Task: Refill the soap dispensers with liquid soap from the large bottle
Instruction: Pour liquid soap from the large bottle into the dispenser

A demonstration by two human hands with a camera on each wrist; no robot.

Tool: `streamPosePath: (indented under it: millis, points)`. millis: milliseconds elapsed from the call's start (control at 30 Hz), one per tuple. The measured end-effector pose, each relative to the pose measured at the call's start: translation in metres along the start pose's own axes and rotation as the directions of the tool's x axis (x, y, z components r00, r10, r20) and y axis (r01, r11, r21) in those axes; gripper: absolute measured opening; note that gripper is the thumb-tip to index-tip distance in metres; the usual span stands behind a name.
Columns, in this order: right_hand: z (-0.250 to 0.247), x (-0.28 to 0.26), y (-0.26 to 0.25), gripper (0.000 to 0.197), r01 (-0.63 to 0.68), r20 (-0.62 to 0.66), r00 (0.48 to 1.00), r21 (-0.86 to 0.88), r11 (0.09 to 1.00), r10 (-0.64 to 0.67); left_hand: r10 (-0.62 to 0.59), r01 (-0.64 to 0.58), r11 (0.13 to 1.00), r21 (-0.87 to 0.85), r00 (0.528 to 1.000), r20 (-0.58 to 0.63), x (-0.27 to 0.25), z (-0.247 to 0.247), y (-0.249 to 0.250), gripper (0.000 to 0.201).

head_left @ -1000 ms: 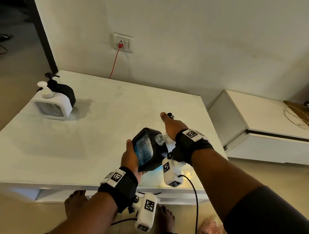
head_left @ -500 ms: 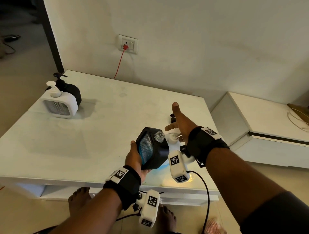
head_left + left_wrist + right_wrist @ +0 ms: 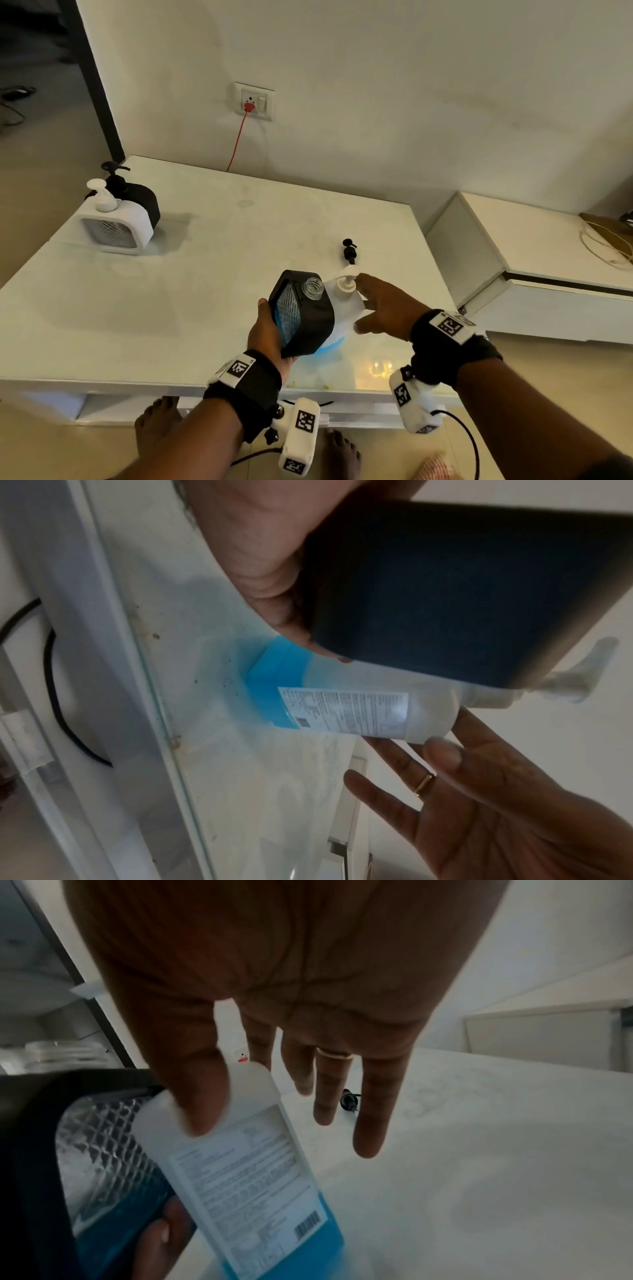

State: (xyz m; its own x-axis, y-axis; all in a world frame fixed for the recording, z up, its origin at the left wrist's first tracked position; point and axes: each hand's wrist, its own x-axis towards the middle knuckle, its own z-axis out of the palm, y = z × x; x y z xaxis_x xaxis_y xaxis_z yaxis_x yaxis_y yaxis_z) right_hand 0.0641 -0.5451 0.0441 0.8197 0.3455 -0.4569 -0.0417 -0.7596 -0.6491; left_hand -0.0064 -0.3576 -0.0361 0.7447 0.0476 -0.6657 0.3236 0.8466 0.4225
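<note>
The left hand grips the black square soap dispenser, tilted, its pump off and its clear threaded neck bare. The right hand is spread, fingers straight, reaching for the large translucent bottle of blue liquid soap; its thumb already touches the bottle's shoulder, the other fingers are apart from it. To do this well, I judge the right hand should close round the bottle's body below the white pump, lift it steadily, and bring the dispenser upright before pouring, since the neck is narrow. The bottle stands on the white desk just beside the held dispenser, between the two hands. The removed black pump lies beyond, near the fingertips. A white dispenser and another black one stand well apart at the far left corner.
</note>
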Motion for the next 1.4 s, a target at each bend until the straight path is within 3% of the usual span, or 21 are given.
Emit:
streamPosePath:
  millis: [67,267,700,900,967,1033,1067,1133,1167,1267,1333,1400]
  points:
    - [0.003,-0.003,-0.001,0.100,0.030,-0.027,0.999,0.007,1.000,-0.030,-0.001,0.001,1.000,0.000,1.000,0.005,0.003,-0.001,-0.002,0.050]
    - [0.012,0.002,-0.007,0.081,0.101,-0.088,0.991,0.003,0.995,-0.100,0.012,-0.012,1.000,-0.006,1.000,0.007,0.007,-0.001,0.002,0.047]
    - [0.023,0.040,-0.025,0.082,0.211,-0.209,0.958,0.047,0.976,-0.197,0.143,-0.144,0.989,-0.038,0.989,-0.028,0.017,-0.011,0.020,0.057]
    - [0.024,0.045,-0.023,0.091,0.152,-0.200,0.966,-0.080,0.985,-0.166,0.176,-0.176,0.984,-0.013,0.983,-0.046,0.016,-0.010,0.020,0.060]
    - [0.026,0.039,-0.017,0.090,0.079,-0.210,0.974,-0.040,0.996,-0.086,0.178,-0.179,0.984,-0.017,0.983,-0.048,0.015,-0.010,0.019,0.056]
    - [0.025,0.026,-0.012,0.073,0.021,-0.337,0.941,0.049,0.999,-0.003,0.173,-0.175,0.984,-0.021,0.982,-0.070,0.014,-0.009,0.018,0.055]
    - [0.025,0.018,-0.011,0.058,0.008,-0.436,0.900,0.042,0.999,0.011,0.172,-0.174,0.984,-0.028,0.982,-0.080,0.013,-0.009,0.018,0.055]
    - [0.027,-0.004,-0.015,0.026,0.003,-0.599,0.801,-0.034,0.999,-0.023,0.175,-0.180,0.983,-0.042,0.980,-0.090,0.008,-0.008,0.016,0.054]
    - [0.031,-0.014,-0.020,0.023,0.036,-0.622,0.780,-0.058,0.998,-0.064,0.179,-0.184,0.982,-0.046,0.979,-0.094,0.005,-0.006,0.015,0.055]
    - [0.048,-0.036,-0.036,0.045,0.194,-0.497,0.845,-0.055,0.979,-0.196,0.203,-0.208,0.977,-0.048,0.975,-0.091,-0.004,-0.003,0.008,0.060]
    - [0.060,-0.040,-0.042,0.052,0.225,-0.378,0.894,-0.082,0.971,-0.239,0.221,-0.225,0.974,-0.038,0.972,-0.077,-0.011,-0.002,0.002,0.068]
    - [0.066,-0.039,-0.042,0.049,0.219,-0.340,0.907,-0.127,0.967,-0.250,0.229,-0.231,0.972,-0.036,0.971,-0.069,-0.017,0.000,-0.004,0.069]
